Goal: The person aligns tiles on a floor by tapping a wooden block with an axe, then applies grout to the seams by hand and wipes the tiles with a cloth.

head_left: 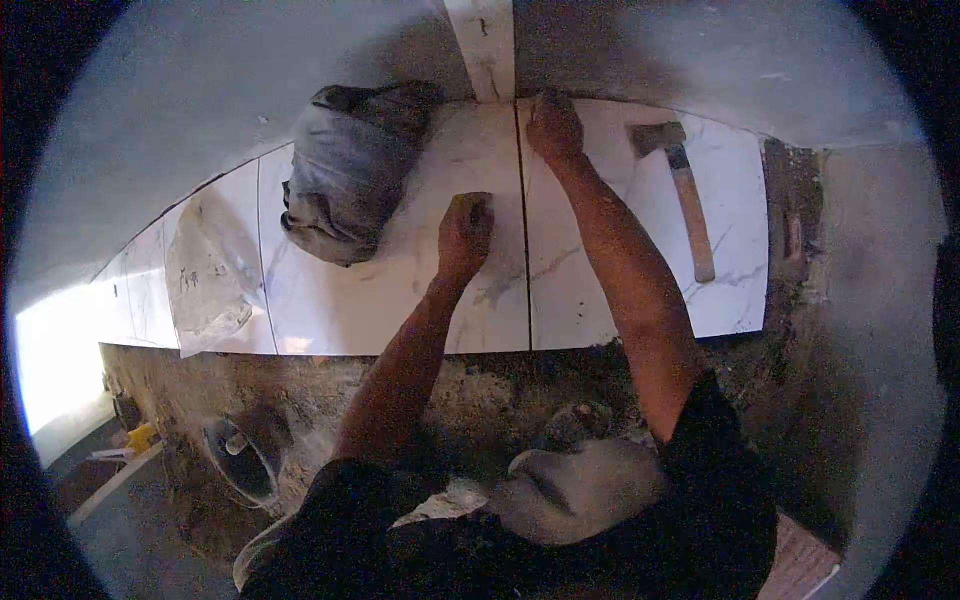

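White marbled tiles (400, 300) lie in a row along the wall, with dark joints between them. My left hand (466, 235) is closed above the middle tile; at its fingertips is something small and yellowish-green that I cannot make out. Near the wall, my right hand (556, 127) is closed beside the dark joint, close to the foot of a pale upright post (484, 50). What it holds, if anything, is hidden. A hammer-like tool with a wooden handle (692, 215) rests on the right tile. Left of my hands lies a bundled grey cloth (350, 165).
A clear plastic bag (212, 275) lies on the tiles at the left. Below them is rough, dirty floor (340, 385) with a round container (243, 460). A yellow object (143, 437) is at the lower left, and a wall (885, 300) bounds the right.
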The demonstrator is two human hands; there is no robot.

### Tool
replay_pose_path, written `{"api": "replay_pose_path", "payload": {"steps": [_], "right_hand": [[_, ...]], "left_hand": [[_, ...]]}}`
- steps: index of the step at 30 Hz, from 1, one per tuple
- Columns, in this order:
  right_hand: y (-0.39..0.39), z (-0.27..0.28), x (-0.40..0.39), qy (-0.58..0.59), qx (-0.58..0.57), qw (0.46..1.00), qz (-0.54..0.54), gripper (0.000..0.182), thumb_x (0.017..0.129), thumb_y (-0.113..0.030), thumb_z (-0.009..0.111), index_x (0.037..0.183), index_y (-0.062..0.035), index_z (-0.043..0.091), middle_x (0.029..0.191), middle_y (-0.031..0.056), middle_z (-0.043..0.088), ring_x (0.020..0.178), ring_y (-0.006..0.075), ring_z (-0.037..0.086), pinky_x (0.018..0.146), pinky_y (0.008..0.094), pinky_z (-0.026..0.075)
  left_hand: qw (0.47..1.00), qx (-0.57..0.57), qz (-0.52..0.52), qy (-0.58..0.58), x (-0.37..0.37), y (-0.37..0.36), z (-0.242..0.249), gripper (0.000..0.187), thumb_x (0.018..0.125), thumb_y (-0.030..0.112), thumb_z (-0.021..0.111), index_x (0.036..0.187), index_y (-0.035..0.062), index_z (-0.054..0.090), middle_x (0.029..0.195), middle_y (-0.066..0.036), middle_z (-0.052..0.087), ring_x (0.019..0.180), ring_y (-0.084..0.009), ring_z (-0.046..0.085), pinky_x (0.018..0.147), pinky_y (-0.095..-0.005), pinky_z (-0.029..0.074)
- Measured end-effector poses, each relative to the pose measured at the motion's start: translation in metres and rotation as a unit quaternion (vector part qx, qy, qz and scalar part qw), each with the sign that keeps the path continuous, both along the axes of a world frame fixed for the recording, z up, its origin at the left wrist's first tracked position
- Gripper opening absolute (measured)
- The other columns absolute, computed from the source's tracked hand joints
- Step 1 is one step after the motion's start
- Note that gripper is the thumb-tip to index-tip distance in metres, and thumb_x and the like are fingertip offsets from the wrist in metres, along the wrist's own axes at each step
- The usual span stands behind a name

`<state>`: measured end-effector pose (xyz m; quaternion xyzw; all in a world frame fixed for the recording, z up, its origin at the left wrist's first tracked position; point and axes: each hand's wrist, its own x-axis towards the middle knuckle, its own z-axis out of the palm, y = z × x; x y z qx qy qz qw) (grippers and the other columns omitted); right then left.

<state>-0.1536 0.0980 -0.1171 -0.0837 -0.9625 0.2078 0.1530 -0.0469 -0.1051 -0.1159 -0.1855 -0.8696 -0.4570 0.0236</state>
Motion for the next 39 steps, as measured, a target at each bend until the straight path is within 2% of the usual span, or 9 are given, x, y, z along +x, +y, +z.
{"api": "replay_pose_path", "payload": {"steps": [9, 11, 15, 20, 27, 29, 33, 36, 39], "right_hand": [[0.0, 0.006, 0.013, 0.086, -0.122, 0.988, 0.04, 0.024, 0.082, -0.019, 0.054, 0.103, -0.0083, 0.059, 0.107, 0.0206, 0.053, 0.093, 0.0365, 0.054, 0.082, 0.0452, 0.045], [0.001, 0.013, 0.019, 0.018, 0.034, 0.994, 0.105, 0.025, 0.082, -0.018, 0.052, 0.104, -0.0077, 0.059, 0.107, 0.02, 0.053, 0.096, 0.0372, 0.053, 0.083, 0.046, 0.044], [0.002, -0.008, 0.028, 0.073, 0.051, 0.991, 0.101, 0.028, 0.081, -0.018, 0.052, 0.106, -0.008, 0.058, 0.111, 0.0196, 0.051, 0.099, 0.0372, 0.05, 0.084, 0.0469, 0.041], [-0.003, 0.008, 0.053, 0.034, -0.008, 0.994, 0.105, 0.029, 0.081, -0.016, 0.049, 0.105, -0.0033, 0.057, 0.115, 0.017, 0.049, 0.102, 0.035, 0.045, 0.087, 0.0487, 0.035], [-0.017, -0.014, 0.065, -0.005, -0.023, 0.996, 0.088, 0.03, 0.078, -0.017, 0.05, 0.103, -0.0006, 0.056, 0.116, 0.0161, 0.047, 0.102, 0.0337, 0.044, 0.085, 0.0487, 0.035], [-0.023, -0.016, 0.07, -0.008, -0.012, 0.994, 0.111, 0.035, 0.077, -0.02, 0.053, 0.106, 0.0001, 0.054, 0.116, 0.0162, 0.047, 0.101, 0.0334, 0.043, 0.083, 0.0486, 0.035], [-0.028, 0.002, 0.083, 0.023, 0.007, 0.994, 0.107, 0.039, 0.077, -0.02, 0.054, 0.109, 0.0004, 0.052, 0.114, 0.0159, 0.047, 0.099, 0.0326, 0.044, 0.083, 0.0474, 0.035], [-0.03, 0.011, 0.094, -0.094, 0.028, 0.984, 0.146, 0.041, 0.077, -0.021, 0.055, 0.112, -0.0005, 0.05, 0.112, 0.0158, 0.048, 0.099, 0.032, 0.044, 0.085, 0.0471, 0.034], [-0.036, 0.005, 0.111, 0.128, 0.041, 0.981, 0.14, 0.022, 0.074, -0.013, 0.054, 0.092, -0.0013, 0.053, 0.087, 0.0163, 0.053, 0.082, 0.0339, 0.051, 0.074, 0.0453, 0.04]], "left_hand": [[0.983, -0.092, -0.059, 0.147, -0.061, 0.029, -0.002, 0.034, 0.08, 0.007, 0.055, 0.113, 0.0054, 0.048, 0.113, -0.019, 0.048, 0.09, -0.0384, 0.055, 0.08, -0.041, 0.046], [0.973, -0.141, -0.077, 0.163, -0.084, 0.04, -0.012, 0.038, 0.08, 0.007, 0.053, 0.117, 0.0046, 0.045, 0.119, -0.019, 0.044, 0.097, -0.0375, 0.053, 0.084, -0.0416, 0.046], [0.983, -0.156, -0.058, 0.079, -0.108, 0.058, -0.01, 0.043, 0.078, 0.007, 0.054, 0.119, 0.004, 0.044, 0.12, -0.02, 0.044, 0.103, -0.0371, 0.051, 0.083, -0.0428, 0.047], [0.91, -0.206, -0.137, 0.332, -0.115, 0.063, -0.007, 0.046, 0.076, 0.012, 0.054, 0.121, 0.0035, 0.045, 0.118, -0.021, 0.047, 0.1, -0.0359, 0.054, 0.078, -0.0453, 0.049], [0.988, -0.111, -0.107, 0.004, -0.12, 0.066, -0.019, 0.042, 0.085, 0.022, 0.049, 0.123, 0.0031, 0.044, 0.118, -0.022, 0.049, 0.107, -0.0348, 0.052, 0.083, -0.0439, 0.048], [0.894, -0.313, -0.13, 0.292, -0.134, 0.062, -0.047, 0.05, 0.084, 0.027, 0.052, 0.126, 0.0032, 0.041, 0.123, -0.024, 0.046, 0.106, -0.0359, 0.053, 0.084, -0.0426, 0.047], [0.97, -0.228, -0.081, 0.012, -0.117, 0.066, -0.014, 0.057, 0.083, 0.027, 0.053, 0.13, 0.0012, 0.036, 0.125, -0.025, 0.044, 0.104, -0.0373, 0.054, 0.086, -0.0412, 0.046], [0.947, -0.274, -0.095, 0.138, -0.114, 0.06, -0.016, 0.061, 0.081, 0.026, 0.056, 0.132, 0.0031, 0.033, 0.128, -0.025, 0.041, 0.105, -0.0375, 0.054, 0.086, -0.0412, 0.046], [0.944, -0.303, -0.104, 0.08, -0.108, 0.059, -0.013, 0.046, 0.085, 0.019, 0.045, 0.129, 0.0049, 0.04, 0.134, -0.021, 0.038, 0.122, -0.0355, 0.039, 0.103, -0.0397, 0.031]]}}
